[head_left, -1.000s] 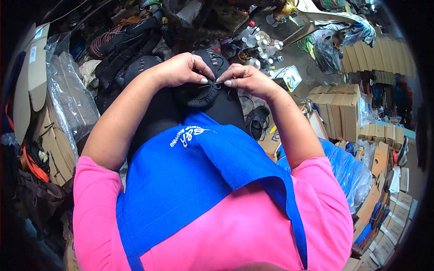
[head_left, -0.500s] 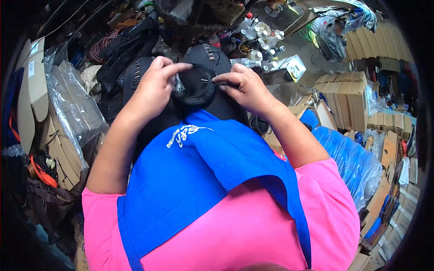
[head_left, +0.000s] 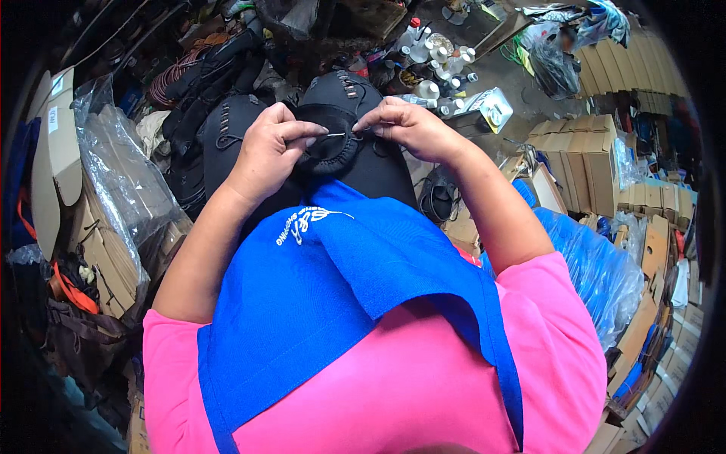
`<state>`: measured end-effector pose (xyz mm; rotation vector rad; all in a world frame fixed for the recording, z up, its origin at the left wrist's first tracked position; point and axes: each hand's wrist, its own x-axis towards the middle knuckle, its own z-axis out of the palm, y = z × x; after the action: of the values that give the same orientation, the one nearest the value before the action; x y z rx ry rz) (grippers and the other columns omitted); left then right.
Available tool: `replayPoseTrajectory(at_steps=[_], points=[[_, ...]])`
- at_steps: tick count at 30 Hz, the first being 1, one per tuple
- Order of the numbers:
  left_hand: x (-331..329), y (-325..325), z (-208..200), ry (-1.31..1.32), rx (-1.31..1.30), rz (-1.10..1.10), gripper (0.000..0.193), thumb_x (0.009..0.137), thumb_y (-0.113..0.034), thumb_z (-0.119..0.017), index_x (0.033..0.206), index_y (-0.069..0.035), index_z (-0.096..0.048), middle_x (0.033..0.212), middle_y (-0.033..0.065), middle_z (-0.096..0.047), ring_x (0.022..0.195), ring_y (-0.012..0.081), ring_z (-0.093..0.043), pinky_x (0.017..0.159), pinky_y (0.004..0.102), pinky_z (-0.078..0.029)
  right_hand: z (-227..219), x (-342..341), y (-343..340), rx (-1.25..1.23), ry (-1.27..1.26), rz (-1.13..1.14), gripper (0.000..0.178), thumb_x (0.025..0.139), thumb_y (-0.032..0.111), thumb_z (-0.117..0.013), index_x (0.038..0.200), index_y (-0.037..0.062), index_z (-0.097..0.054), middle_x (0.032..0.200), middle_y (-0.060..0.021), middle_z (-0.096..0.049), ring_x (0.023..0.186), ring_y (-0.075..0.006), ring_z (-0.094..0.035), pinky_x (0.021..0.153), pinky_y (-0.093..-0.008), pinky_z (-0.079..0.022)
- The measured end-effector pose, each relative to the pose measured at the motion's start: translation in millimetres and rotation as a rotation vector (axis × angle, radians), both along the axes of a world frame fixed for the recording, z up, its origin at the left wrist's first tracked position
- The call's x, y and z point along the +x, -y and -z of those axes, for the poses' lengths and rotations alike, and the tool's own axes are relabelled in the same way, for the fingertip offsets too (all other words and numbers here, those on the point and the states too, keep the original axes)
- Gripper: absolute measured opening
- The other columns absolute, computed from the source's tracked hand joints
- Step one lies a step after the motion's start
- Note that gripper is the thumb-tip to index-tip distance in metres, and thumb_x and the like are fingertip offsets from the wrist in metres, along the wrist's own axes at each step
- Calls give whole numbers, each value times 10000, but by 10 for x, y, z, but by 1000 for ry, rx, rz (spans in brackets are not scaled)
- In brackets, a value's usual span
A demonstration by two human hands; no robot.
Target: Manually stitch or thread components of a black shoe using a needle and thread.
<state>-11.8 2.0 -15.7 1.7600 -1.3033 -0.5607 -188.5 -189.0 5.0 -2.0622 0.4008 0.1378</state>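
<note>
A round black piece with a ribbed, gathered rim [head_left: 333, 163] lies in my lap, between my two hands. A thin, pale, needle-like pin [head_left: 336, 135] shows across its opening. My left hand [head_left: 271, 147] is closed, thumb and forefinger pinching the pin's left end. Opposite it, my right hand [head_left: 408, 130] is closed in a pinch at the right side of the rim, where its fingertips meet the black material. Exactly what lies between those right fingertips is too small to make out. Black material with a row of short stitches [head_left: 349, 85] lies just beyond the piece.
Several bottles [head_left: 435, 60] crowd the floor ahead to the right. Stacked cardboard [head_left: 578, 155] and blue plastic-wrapped goods [head_left: 586, 261] stand on the right. At left are clear plastic sheeting [head_left: 121, 151] and more cardboard [head_left: 106, 250]. A blue apron [head_left: 302, 303] covers my front.
My left fingers have come down and right from the rim's far side to the pin. My right hand has lifted slightly, and the pin now shows more fully.
</note>
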Motion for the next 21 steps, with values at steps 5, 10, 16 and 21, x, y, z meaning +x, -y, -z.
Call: replayPoseTrajectory(at_steps=[5, 10, 16, 21], points=[[-23, -108, -108, 285, 120, 86, 158, 761, -122, -675, 906, -155, -727, 743, 32, -535, 777, 210, -542, 764, 357, -380, -11, -62, -45, -382, 84, -91, 256, 816, 171, -653, 1058, 235, -708, 896, -56, -575, 892, -240, -557, 764, -360, -439], [-67, -78, -98, 60, 46, -40, 191, 738, -70, -685, 907, -147, -729, 744, 33, -528, 791, 211, -530, 720, 346, -412, 3, -157, -218, -580, 161, -48, 260, 799, 159, -659, 1041, 238, -716, 874, -62, -571, 852, -248, -558, 754, -362, -436], [0, 39, 54, 77, 5, -14, 217, 748, -47, -688, 907, -184, -742, 774, 44, -509, 801, 228, -520, 732, 350, -447, 40, -45, 10, -16, 53, -6, 270, 837, 79, -615, 1058, 202, -710, 858, -67, -552, 864, -201, -546, 803, -304, -445], [-19, 46, 38, 83, 16, 8, 216, 752, -53, -688, 914, -186, -742, 780, 44, -509, 803, 226, -517, 733, 345, -447, 15, -5, 51, 2, 41, -20, 257, 842, 86, -612, 1050, 195, -716, 855, -54, -543, 873, -183, -536, 819, -294, -438]])
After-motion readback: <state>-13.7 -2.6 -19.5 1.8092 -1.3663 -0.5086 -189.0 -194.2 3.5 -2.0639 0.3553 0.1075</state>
